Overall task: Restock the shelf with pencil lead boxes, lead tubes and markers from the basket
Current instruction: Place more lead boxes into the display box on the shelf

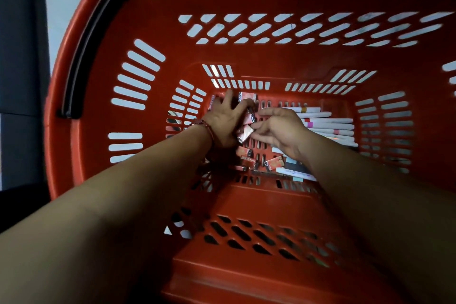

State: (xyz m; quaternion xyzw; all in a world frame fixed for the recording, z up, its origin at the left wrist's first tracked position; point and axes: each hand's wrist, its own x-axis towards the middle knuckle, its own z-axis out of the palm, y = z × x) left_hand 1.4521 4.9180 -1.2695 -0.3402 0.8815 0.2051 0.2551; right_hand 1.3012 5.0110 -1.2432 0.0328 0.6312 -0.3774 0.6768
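**While both hands reach down, the stock lies on the basket floor**

Seen from the head camera, which looks straight down, the red basket (pixel 271 57) fills nearly the whole view. Its black handle (pixel 81 44) lies folded along the far-left rim. Both bare forearms run down into it.

The left hand (pixel 222 121), with a red bracelet (pixel 204 126) at the wrist, is at the far-left corner of the floor. Its fingers are spread and curled over a cluster of pencil lead boxes (pixel 248 97) — small red packs with silvery ends — and it grips them from above; the index finger points toward the far wall.

The right hand (pixel 281 131) is just beside it, palm down, thumb and fingers curved toward each other. Its fingertips (pixel 255 126) close on the edge of a tilted box (pixel 244 134) that lies between the two hands and touches the heel of the left one. How firm that pinch is cannot be told through the blur.

Behind the right hand a row of white markers (pixel 330 126) with coloured bands lies side by side against the right wall. Nearer the camera, a few loose boxes (pixel 274 163) are scattered on the slotted floor. Just beside them lie some flat white and dark packs (pixel 294 171), whose print is too small to read.
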